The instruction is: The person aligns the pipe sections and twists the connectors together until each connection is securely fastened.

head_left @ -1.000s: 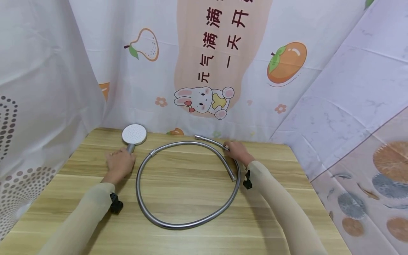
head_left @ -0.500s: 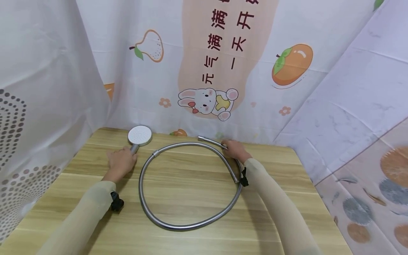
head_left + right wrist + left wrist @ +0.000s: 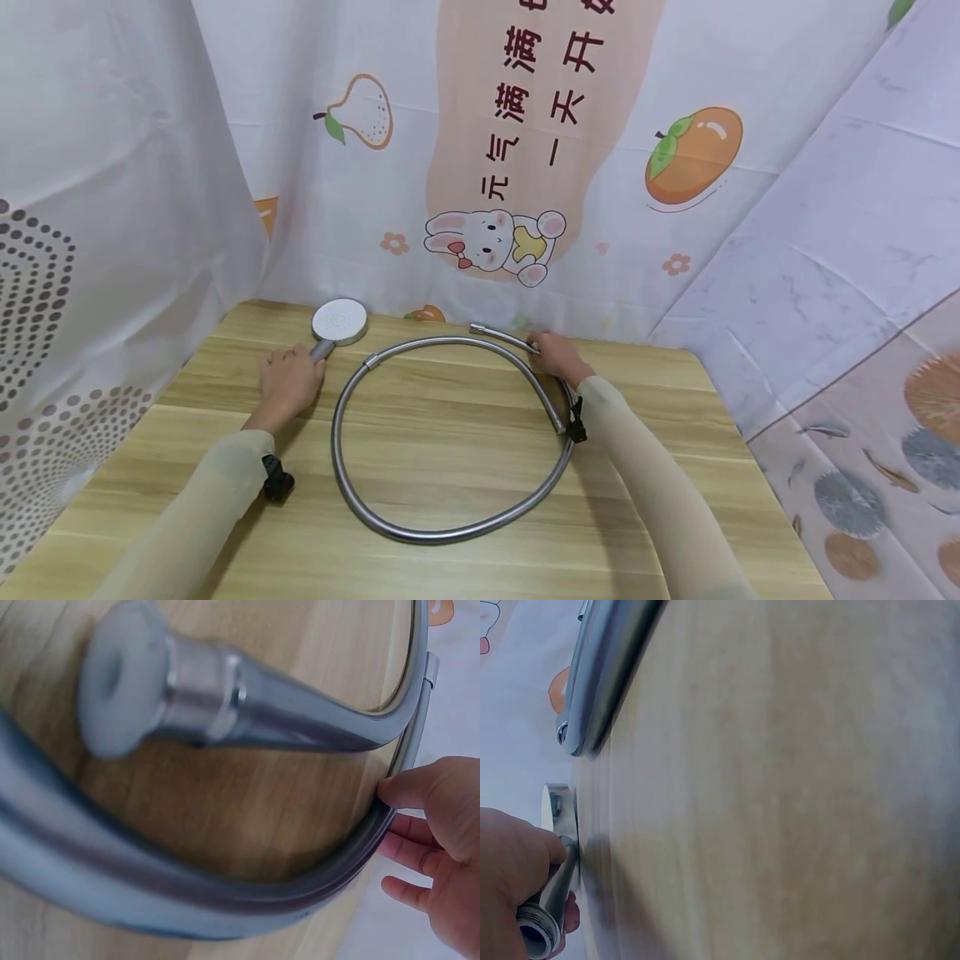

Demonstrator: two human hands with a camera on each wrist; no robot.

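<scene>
In the head view, my left hand (image 3: 292,379) grips the grey handle of a shower head (image 3: 340,321), whose round white face is turned up near the table's back edge. The left wrist view shows the handle's open threaded end (image 3: 541,930) poking out below the thumb. A silver shower hose (image 3: 429,537) lies in a big loop on the table. At the loop's back right, my right hand (image 3: 558,357) pinches the hose between thumb and fingers. One hose end with a pale washer (image 3: 120,679) looms close in the right wrist view. The other end (image 3: 477,328) points left at the back.
The wooden table (image 3: 450,442) meets a printed white curtain (image 3: 360,192) at its back edge. More cloth hangs at the left (image 3: 150,250) and right (image 3: 825,208). A small metal sleeve (image 3: 372,361) sits on the hose's upper left.
The head view has shifted, so the scene sits further right. The shower head's handle slants more to the right. My right wrist has come closer to the inner hose end. Both grips stay the same.
</scene>
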